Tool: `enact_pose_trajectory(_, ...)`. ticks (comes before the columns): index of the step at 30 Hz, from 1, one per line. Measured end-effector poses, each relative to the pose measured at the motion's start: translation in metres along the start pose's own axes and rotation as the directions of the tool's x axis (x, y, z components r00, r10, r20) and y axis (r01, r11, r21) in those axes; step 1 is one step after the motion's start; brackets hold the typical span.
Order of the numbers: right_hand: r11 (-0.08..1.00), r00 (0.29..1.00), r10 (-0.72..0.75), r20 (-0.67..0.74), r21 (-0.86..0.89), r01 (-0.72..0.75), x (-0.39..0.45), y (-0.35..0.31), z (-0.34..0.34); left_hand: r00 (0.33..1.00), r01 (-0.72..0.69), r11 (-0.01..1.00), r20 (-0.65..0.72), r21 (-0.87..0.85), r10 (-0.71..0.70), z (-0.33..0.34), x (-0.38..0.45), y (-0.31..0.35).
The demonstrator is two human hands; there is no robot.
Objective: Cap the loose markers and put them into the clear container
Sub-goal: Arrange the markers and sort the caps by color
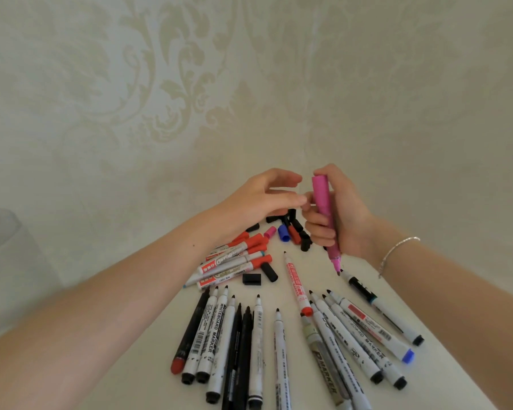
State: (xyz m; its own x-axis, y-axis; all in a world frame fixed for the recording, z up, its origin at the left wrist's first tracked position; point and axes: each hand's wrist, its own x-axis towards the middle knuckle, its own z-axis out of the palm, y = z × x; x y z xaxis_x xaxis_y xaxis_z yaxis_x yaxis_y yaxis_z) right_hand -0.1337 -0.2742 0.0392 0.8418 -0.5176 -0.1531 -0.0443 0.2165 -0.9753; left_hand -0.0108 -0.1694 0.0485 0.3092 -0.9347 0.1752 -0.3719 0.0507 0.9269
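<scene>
Pink marker (324, 214) gripped near-upright in right hand (341, 214), bare tip down. Pink cap (269, 232) just left of marker, under loosely curled, seemingly empty left hand (261, 199), the nearer one.

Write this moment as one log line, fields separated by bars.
right hand: holds pink marker, uncapped | left hand: open | pink cap: on table

We see only a blurred part of the clear container (3, 241), cut by the left edge. The lowest markers (279, 389) run out of the bottom edge. The left hand (258, 199) hides some loose caps (290, 229); we cannot count them.
</scene>
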Motion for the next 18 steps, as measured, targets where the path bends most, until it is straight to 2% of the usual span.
enact_pose_trajectory(6, 0.989, 0.975, -0.069, -0.212, 0.111, 0.095, 0.005, 0.003, -0.004, 0.996, 0.047, 0.991, 0.069, 0.128, -0.057, 0.012, 0.004, -0.006)
enact_pose_trajectory(8, 0.981, 0.961, -0.094, -0.261, 0.142, 0.134, 0.005, 0.0, -0.003, 0.998, 0.046, 0.986, 0.034, 0.163, -0.052, 0.013, 0.009, -0.009)
enact_pose_trajectory(10, 0.965, 0.943, -0.115, -0.313, 0.189, 0.18, 0.006, -0.002, -0.004, 0.997, 0.069, 0.955, -0.054, 0.288, -0.056, 0.012, 0.015, -0.019)
enact_pose_trajectory(12, 0.942, 0.93, -0.118, -0.347, 0.257, 0.215, 0.006, -0.005, -0.007, 0.988, 0.138, 0.875, -0.12, 0.464, -0.093, 0.01, 0.021, -0.035)
enact_pose_trajectory(15, 0.915, 0.949, -0.092, -0.301, 0.351, 0.2, 0.005, -0.006, -0.013, 0.98, 0.197, 0.699, -0.124, 0.688, -0.154, 0.011, 0.03, -0.062)
enact_pose_trajectory(18, 0.905, 0.952, -0.078, -0.295, 0.379, 0.192, 0.004, -0.007, -0.017, 0.982, 0.187, 0.506, -0.16, 0.842, -0.098, 0.015, 0.042, -0.084)
